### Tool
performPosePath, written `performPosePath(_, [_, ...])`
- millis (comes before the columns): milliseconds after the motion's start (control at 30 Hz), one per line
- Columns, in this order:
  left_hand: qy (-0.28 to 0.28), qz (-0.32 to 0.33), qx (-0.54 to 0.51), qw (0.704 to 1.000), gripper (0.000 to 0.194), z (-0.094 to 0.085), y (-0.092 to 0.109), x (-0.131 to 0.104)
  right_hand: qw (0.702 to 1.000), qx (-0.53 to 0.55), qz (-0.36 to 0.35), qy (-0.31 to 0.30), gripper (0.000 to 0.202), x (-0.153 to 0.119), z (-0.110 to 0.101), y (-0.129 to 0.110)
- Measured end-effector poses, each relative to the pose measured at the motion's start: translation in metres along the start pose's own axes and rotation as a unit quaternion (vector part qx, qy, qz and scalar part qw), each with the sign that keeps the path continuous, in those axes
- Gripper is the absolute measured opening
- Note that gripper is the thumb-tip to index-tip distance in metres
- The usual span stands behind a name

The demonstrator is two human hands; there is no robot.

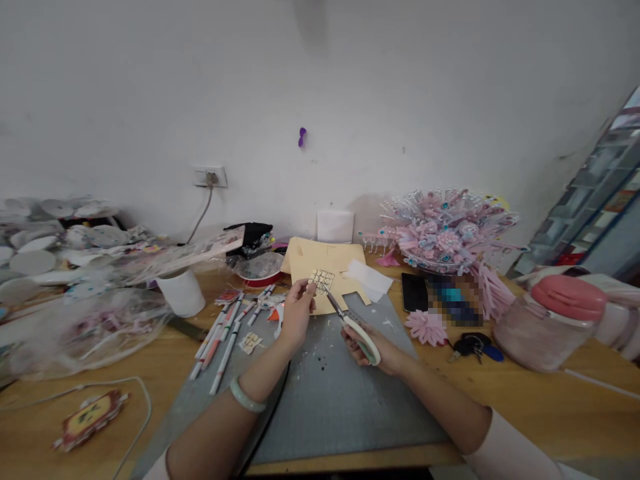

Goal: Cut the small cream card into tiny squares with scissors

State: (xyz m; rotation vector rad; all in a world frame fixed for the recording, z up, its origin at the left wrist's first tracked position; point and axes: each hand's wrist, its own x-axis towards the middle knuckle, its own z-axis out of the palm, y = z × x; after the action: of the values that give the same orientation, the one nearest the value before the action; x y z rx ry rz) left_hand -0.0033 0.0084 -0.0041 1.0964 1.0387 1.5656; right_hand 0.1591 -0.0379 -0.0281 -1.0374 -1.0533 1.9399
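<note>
My left hand [300,307] pinches a small cream piece with a black line pattern [323,281] by its left edge. In my right hand [361,343] are scissors with white handles [364,337], and their blades point up and left to the patterned piece. Whether the blades are parted is too small to tell. Behind the piece lies a yellow card sheet [310,252] with a rectangular cut-out near its lower right. A similar patterned scrap [251,343] rests on the grey mat [330,400], left of my left hand.
Several markers [225,350] lie on the left, near a white cup [183,293] and a red-rimmed bowl [259,270]. On the right are a pink beaded headdress [445,230], a phone [415,293], keys [473,345] and a pink-lidded jar [537,333].
</note>
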Motion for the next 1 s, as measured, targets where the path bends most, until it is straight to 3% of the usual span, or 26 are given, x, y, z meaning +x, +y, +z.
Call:
performPosePath(267, [-0.037, -0.045, 0.005, 0.998, 0.025, 0.006, -0.002, -0.007, 0.999, 0.046, 0.005, -0.003, 0.042, 0.001, -0.004, -0.002])
performPosePath(667, [-0.097, -0.105, -0.029, 0.989, 0.03, 0.012, -0.002, -0.017, 0.998, 0.069, -0.01, -0.001, 0.047, 0.0, -0.005, -0.004])
performPosePath(1000, [-0.124, -0.104, -0.04, 0.986, 0.029, 0.013, -0.002, -0.019, 0.997, 0.068, -0.003, -0.024, 0.044, 0.0, -0.007, -0.003])
